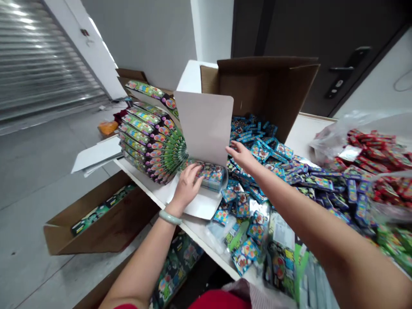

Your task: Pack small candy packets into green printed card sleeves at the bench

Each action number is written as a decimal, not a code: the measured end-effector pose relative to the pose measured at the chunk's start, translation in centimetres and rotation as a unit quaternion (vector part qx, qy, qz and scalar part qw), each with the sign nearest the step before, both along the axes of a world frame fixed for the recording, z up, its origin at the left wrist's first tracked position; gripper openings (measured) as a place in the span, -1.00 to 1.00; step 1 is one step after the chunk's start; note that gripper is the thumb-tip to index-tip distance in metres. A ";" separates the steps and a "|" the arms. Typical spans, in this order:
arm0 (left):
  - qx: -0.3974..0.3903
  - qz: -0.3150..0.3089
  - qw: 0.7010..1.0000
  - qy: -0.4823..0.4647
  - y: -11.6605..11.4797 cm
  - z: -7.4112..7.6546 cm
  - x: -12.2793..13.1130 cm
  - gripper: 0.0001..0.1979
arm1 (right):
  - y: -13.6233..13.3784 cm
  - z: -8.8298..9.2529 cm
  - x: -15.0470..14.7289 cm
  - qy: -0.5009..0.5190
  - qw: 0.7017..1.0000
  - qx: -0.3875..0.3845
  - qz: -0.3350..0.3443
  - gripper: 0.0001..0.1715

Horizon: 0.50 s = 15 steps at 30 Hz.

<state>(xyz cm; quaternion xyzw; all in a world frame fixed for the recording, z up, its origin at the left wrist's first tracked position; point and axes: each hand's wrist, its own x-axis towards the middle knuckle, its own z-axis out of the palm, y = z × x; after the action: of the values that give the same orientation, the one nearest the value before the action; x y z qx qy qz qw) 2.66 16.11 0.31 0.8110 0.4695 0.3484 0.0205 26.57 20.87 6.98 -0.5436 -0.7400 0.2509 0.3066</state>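
Note:
A white-lined carton with its lid (206, 128) standing up lies before me on the table, its front flap (198, 208) folded down. Small blue packets (214, 172) fill it in rows. My left hand (187, 185), with a pale bracelet on the wrist, rests on the packets at the carton's left side, fingers apart and bent. Beside the right edge of the lid is my right hand (240, 155), fingers stretched out and nothing visible in them. It is over a heap of loose blue packets (273, 150). Whether its fingertips touch the lid, I cannot tell.
A fanned stack of printed cartons (157, 141) stands left. Behind the heap is a large open brown box (270, 81). Purple packets (322, 184) and bagged red packets (376, 150) lie right. A long brown box (96, 223) stands below the table's left edge.

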 end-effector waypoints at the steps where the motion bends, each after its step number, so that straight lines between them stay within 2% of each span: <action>1: -0.003 -0.013 1.000 -0.011 -1.0 -0.3 -0.1 -0.68 | -0.8 0.1 0.6 0.023 0.999 -0.010 -0.021 -0.40; 4: -0.033 -0.069 0.996 -0.048 -3.9 -1.3 0.6 -0.71 | -5.5 0.3 4.3 0.151 0.985 -0.071 -0.046 -0.49; 7: -0.066 -0.144 0.986 -0.047 -5.7 -2.3 2.4 -0.71 | -12.2 0.6 9.6 0.292 0.946 -0.117 -0.083 -0.64; 12: -0.057 -0.191 0.979 0.032 -6.4 -3.8 7.1 -0.59 | -24.1 0.6 17.6 0.316 0.909 -0.047 -0.269 -0.69; 15: -0.068 -0.194 0.975 0.090 -6.8 -4.5 10.1 -0.49 | -30.5 -0.8 20.2 0.323 0.877 -0.019 -0.354 -0.71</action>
<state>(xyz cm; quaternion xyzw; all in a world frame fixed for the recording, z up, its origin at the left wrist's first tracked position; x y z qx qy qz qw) 12.76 9.29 -4.22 0.9114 0.3254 0.2312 0.1003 46.73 -9.59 6.23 -0.6641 -0.3529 0.3013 0.5863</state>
